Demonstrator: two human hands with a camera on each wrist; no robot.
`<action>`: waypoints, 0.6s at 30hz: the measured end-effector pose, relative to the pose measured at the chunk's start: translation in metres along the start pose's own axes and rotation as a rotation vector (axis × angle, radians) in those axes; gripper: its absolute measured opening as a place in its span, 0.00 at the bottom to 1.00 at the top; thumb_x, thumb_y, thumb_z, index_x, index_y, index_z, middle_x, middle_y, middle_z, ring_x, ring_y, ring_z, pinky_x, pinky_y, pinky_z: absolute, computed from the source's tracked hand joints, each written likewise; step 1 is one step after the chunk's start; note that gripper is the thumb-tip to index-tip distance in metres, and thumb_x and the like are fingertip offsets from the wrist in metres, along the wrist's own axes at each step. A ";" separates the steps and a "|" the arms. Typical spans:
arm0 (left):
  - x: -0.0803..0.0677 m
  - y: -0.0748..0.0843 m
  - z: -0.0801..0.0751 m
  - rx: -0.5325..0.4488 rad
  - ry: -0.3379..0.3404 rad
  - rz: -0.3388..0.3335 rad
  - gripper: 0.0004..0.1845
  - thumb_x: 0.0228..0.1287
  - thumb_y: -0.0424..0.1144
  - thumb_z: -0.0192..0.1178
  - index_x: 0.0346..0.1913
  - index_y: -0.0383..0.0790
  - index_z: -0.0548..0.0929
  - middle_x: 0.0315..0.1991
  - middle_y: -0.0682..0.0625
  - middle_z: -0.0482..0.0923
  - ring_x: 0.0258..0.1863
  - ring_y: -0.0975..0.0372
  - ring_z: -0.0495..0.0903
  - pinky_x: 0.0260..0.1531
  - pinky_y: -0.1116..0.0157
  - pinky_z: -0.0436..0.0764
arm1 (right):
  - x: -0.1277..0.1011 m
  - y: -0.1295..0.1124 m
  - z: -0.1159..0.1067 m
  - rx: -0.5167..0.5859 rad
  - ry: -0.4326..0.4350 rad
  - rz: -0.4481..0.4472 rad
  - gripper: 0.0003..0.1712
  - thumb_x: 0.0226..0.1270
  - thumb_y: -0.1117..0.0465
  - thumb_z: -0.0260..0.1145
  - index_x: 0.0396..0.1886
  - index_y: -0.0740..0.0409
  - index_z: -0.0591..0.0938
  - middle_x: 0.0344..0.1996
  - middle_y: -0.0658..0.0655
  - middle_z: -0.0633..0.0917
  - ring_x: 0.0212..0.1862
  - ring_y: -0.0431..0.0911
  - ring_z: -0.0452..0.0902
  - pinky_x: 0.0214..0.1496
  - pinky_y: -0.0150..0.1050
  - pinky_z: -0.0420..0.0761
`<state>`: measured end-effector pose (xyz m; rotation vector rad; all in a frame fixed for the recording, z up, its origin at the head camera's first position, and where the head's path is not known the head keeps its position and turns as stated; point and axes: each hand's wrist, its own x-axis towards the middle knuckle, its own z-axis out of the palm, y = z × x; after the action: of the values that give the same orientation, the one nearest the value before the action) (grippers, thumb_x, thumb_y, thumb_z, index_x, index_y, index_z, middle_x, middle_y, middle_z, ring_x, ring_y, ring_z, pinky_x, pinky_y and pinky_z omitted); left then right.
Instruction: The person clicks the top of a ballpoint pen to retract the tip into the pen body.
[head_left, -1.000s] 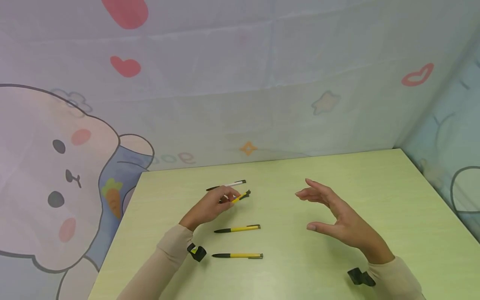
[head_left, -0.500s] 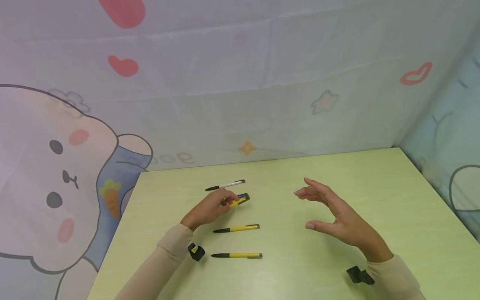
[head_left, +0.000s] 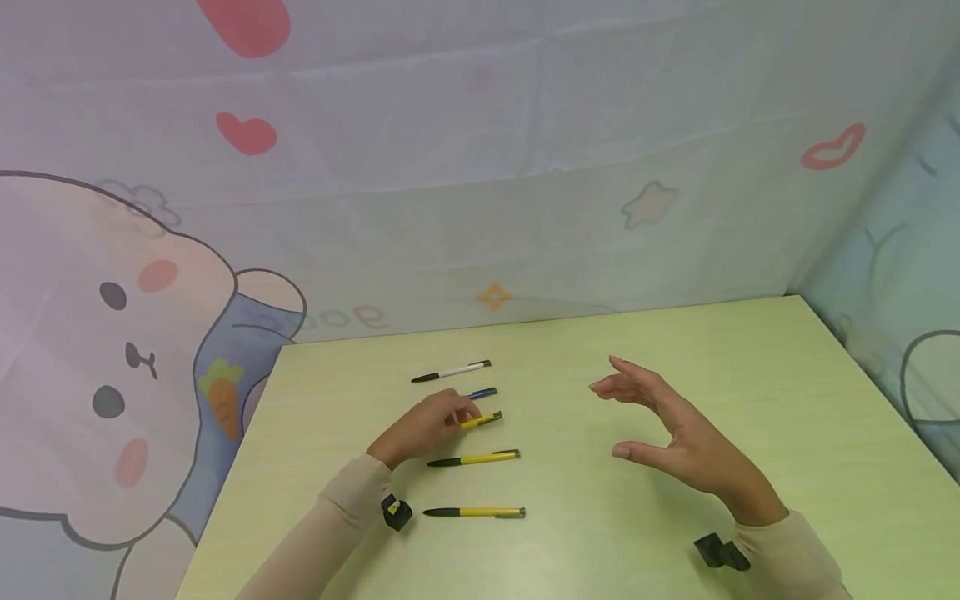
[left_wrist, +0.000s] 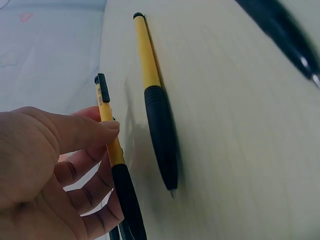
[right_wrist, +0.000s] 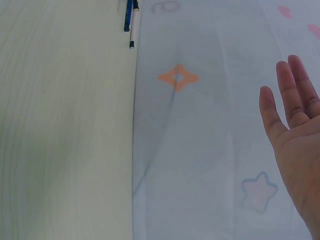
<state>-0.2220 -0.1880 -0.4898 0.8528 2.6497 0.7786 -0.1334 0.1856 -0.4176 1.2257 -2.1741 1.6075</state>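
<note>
While the pale green table [head_left: 675,350] fills most of the room's corner, a cartoon curtain [head_left: 112,333] with a rabbit and hearts hangs along its far edge. On the right, the person's right hand [head_left: 675,437] hovers above the table with fingers spread and relaxed, holding nothing; the wrist view shows its straight fingers [right_wrist: 292,100] against the curtain. Over on the left, the left hand [head_left: 427,425] sits low at the table, thumb and fingers pinching a yellow pen [head_left: 483,419] partway along its barrel. Up close, the thumb [left_wrist: 80,132] presses over the yellow barrel while the curled fingers support it from below, the black tip end pointing back past the palm. Whether the pen touches the table I cannot tell. Just nearer the person lies a second yellow pen [head_left: 474,457], roughly parallel and close beside the held one, and nearer still a third yellow pen [head_left: 475,512]. Beyond the hand lie a blue pen [head_left: 483,392] and, farthest, a white pen [head_left: 452,371].
</note>
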 end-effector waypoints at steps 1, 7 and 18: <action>0.000 0.000 0.001 0.007 0.000 0.004 0.16 0.70 0.24 0.57 0.53 0.43 0.84 0.44 0.50 0.79 0.44 0.60 0.79 0.46 0.58 0.81 | 0.000 0.000 0.000 -0.002 0.000 0.001 0.55 0.52 0.83 0.72 0.78 0.69 0.55 0.61 0.68 0.76 0.65 0.50 0.74 0.71 0.31 0.69; -0.001 0.001 0.002 0.008 -0.013 0.007 0.15 0.70 0.24 0.59 0.54 0.42 0.85 0.44 0.50 0.80 0.45 0.59 0.79 0.47 0.58 0.81 | -0.002 0.002 0.000 -0.008 0.003 0.003 0.55 0.52 0.83 0.72 0.78 0.69 0.55 0.61 0.69 0.76 0.65 0.50 0.74 0.70 0.31 0.69; 0.000 -0.003 0.005 0.013 -0.034 -0.012 0.15 0.68 0.25 0.62 0.54 0.43 0.85 0.45 0.51 0.80 0.46 0.59 0.79 0.48 0.58 0.82 | -0.003 0.005 0.000 -0.017 0.007 -0.002 0.56 0.52 0.83 0.72 0.78 0.69 0.54 0.61 0.69 0.76 0.65 0.50 0.75 0.70 0.30 0.69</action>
<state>-0.2220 -0.1882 -0.4956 0.8451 2.6303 0.7386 -0.1350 0.1874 -0.4229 1.2153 -2.1775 1.5866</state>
